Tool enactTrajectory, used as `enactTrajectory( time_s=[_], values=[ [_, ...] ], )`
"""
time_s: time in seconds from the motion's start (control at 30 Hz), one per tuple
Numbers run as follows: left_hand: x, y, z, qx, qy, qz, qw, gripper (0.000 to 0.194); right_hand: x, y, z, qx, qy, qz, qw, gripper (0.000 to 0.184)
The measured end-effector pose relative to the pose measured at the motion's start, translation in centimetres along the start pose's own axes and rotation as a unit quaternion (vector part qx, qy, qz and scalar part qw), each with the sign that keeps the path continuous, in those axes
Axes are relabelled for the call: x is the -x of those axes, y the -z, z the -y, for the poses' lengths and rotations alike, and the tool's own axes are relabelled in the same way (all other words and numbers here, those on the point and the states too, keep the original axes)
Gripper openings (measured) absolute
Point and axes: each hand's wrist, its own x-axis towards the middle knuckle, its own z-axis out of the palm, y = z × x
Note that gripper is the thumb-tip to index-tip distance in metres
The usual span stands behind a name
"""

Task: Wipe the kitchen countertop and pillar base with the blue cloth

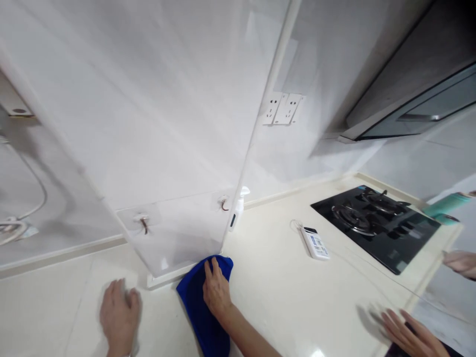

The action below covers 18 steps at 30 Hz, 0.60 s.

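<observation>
My right hand presses on a blue cloth, fingers curled over its top edge. The cloth lies on the cream countertop, at the foot of the white wall corner. My left hand rests flat on the counter to the left of the cloth, fingers apart and slightly blurred, holding nothing.
A white remote lies mid-counter beside a black gas hob. A small white spray bottle stands at the wall corner below two wall sockets. Another person's hands appear at the lower right edge. A range hood hangs at the upper right.
</observation>
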Motion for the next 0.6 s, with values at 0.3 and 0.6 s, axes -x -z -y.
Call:
enactTrajectory(
  time_s=[0.3, 0.6],
  values=[
    [0.3, -0.1, -1.4, -0.073, 0.051, 0.006, 0.996, 0.071, -0.2, -4.1, 3.0, 0.030, 0.086, -0.079, 0.993, 0.068],
    [0.2, -0.6, -0.4, -0.065, 0.028, -0.013, 0.997, 0.073, -0.3, -5.8, 7.5, 0.063, 0.116, -0.115, 0.985, 0.064]
  ],
)
